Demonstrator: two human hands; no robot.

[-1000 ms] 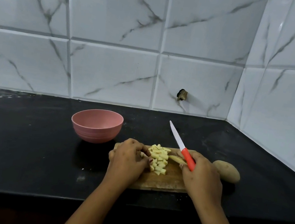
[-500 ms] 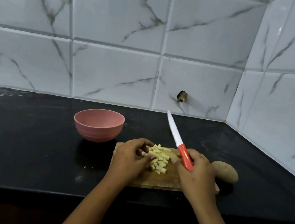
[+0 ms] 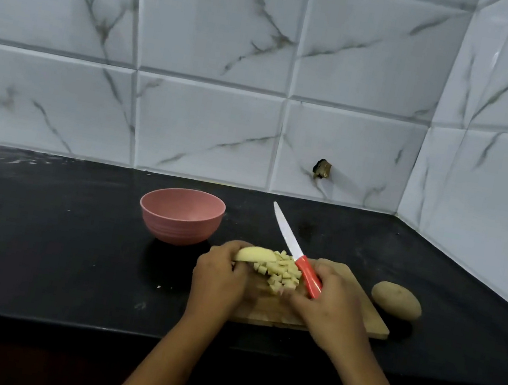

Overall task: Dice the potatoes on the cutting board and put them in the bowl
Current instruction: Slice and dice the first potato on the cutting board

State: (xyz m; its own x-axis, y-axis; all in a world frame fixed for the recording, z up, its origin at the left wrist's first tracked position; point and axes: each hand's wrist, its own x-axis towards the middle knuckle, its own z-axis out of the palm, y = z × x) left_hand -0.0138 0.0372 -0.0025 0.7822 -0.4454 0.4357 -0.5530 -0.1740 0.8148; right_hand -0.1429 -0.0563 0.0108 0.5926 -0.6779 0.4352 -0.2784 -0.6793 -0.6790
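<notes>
While clasping the potato wedge (image 3: 255, 254) in the left grip (image 3: 219, 274) and the knife (image 3: 295, 249) in the right grip (image 3: 327, 305), treat the wedge as stiff, light and probably slippery; pin by its curved back.

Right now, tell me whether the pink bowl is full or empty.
Empty: the visible inside of the pink bowl is bare, with no potato in it. The diced pieces lie piled on the cutting board.
</notes>
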